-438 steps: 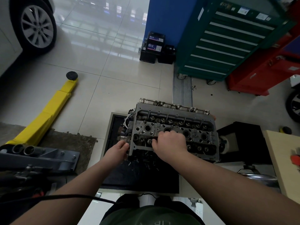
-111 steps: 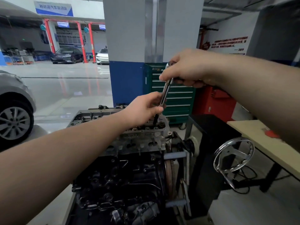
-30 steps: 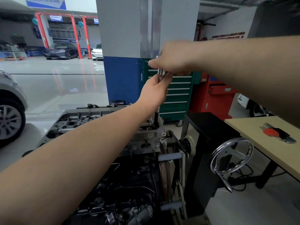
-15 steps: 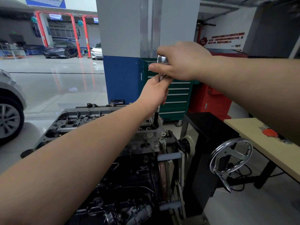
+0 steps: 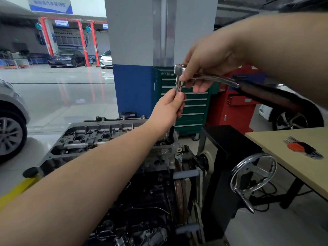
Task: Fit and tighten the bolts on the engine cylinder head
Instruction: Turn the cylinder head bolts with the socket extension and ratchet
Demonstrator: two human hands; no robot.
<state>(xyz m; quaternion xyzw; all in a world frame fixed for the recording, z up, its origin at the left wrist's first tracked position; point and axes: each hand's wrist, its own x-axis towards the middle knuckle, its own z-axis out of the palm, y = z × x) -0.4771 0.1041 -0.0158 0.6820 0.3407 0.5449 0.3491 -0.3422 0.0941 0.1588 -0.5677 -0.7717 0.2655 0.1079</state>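
Observation:
The grey cylinder head [image 5: 99,139] sits on top of the dark engine block on a stand. A ratchet wrench [image 5: 218,79] with a long extension bar stands upright over a bolt hole at the head's right end; its dark socket [image 5: 171,134] reaches down into the head. My left hand [image 5: 167,110] is wrapped around the extension bar below the ratchet's head. My right hand [image 5: 205,66] pinches the ratchet near its head, and the dark handle runs off to the right. The bolt itself is hidden under the socket.
A chrome handwheel [image 5: 253,176] juts from the black stand at right. A beige table [image 5: 298,157] holds a red hex key set [image 5: 301,148]. A green tool cabinet [image 5: 188,102], a red cabinet [image 5: 230,110], a pillar and parked cars stand behind.
The ratchet handle has swung out to the right into view, and my right hand has loosened from a closed grasp over the head to a pinch. My left hand stays on the extension.

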